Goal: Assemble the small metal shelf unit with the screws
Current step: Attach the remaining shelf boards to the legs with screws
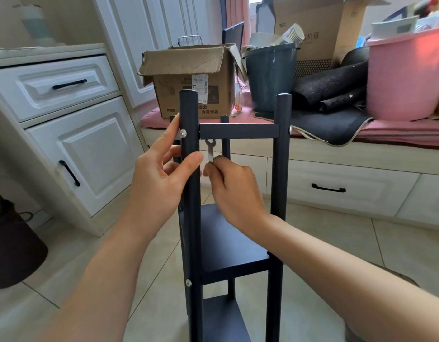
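Observation:
A black metal shelf unit (238,245) stands upright on the floor in front of me, with round posts and flat shelves. My left hand (161,169) grips the near left post, its forefinger reaching up beside a silver screw (182,132) at the top shelf's corner. My right hand (228,183) pinches a small flat silver wrench (210,150), whose head sits just under the top shelf's front edge (239,131). Another screw (290,130) shows on the right post. A third screw (188,282) sits lower on the left post.
White cabinets with black handles (65,124) stand to the left. Behind the shelf runs a window bench (336,154) carrying a cardboard box (191,80), a grey bucket (271,77), a pink tub (405,75) and dark mats. A dark bag (13,250) sits at the floor's left.

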A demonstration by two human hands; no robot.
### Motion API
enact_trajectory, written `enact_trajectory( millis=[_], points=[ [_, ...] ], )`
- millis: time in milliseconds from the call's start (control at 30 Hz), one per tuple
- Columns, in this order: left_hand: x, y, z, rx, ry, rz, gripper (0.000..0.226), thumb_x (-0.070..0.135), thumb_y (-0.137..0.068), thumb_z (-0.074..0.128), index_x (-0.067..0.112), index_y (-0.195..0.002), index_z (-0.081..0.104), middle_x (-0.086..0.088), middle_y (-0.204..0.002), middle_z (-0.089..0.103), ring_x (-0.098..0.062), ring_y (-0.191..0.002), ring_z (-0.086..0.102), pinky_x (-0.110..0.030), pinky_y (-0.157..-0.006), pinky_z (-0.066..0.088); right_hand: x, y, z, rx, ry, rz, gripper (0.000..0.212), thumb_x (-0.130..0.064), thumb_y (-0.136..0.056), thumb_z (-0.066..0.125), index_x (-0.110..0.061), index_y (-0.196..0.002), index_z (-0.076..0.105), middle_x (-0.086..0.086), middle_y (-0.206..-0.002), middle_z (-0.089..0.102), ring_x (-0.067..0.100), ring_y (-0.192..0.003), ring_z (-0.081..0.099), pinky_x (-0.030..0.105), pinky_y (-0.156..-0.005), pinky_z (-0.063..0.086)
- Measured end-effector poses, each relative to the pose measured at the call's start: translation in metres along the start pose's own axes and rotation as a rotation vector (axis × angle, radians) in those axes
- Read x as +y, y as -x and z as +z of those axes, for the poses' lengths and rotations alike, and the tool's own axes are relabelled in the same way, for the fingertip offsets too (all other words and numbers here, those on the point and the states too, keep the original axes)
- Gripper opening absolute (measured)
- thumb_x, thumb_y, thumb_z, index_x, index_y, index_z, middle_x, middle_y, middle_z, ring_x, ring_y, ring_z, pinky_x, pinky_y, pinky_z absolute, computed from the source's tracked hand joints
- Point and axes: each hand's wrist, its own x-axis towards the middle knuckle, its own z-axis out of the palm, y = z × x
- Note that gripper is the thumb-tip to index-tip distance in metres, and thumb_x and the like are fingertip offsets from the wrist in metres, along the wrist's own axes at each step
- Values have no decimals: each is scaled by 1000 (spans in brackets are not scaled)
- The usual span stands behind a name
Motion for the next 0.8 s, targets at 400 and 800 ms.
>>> enact_trajectory(
  millis=[400, 800],
  points=[
    [-2, 3, 12, 63, -37, 19, 62, 22, -95, 67, 40, -150, 41, 14, -102, 68, -2, -82, 66, -10, -70, 53, 30, 60, -115, -51, 273, 42, 24, -22, -100, 54, -14, -78, 59, -8, -78, 46, 18, -69, 48, 40, -64, 45],
    [2, 8, 25, 39, 86, -16, 66, 17, -96, 65, 42, -151, 38, 13, -95, 65, -16, -73, 71, -25, -68, 60, 52, 65, -112, -286, -384, 484, 28, -22, -98, 56, -16, -81, 78, 6, -105, 73, 21, -109, 64, 39, -99, 52]
  ],
)
